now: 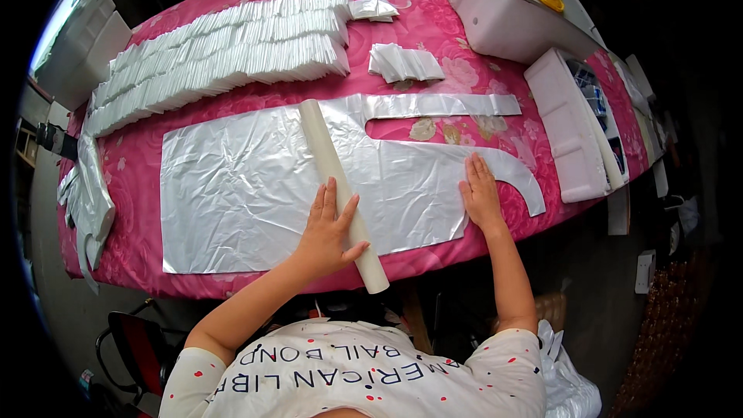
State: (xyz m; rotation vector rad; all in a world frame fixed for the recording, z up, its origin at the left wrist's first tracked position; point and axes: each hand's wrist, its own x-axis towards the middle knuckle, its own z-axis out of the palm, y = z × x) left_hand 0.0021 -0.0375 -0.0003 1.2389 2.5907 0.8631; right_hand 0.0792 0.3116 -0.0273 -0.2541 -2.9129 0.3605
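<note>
The plastic sheet (232, 186) lies spread on the table (139, 224), under the tube (321, 143). The left hand (328, 229) rests on the tube, fingers spread; the right hand (481, 195) lies flat, right of the tube, neither gripping. Even palm pressure should prevent skewing.

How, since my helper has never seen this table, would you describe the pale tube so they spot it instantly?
On the pink flowered tablecloth, find the silvery plastic sheet. Slanting across it, under the person's left hand, lies the tube: long, straight and round, unlike the flat sheet or the folded white stacks.
</note>
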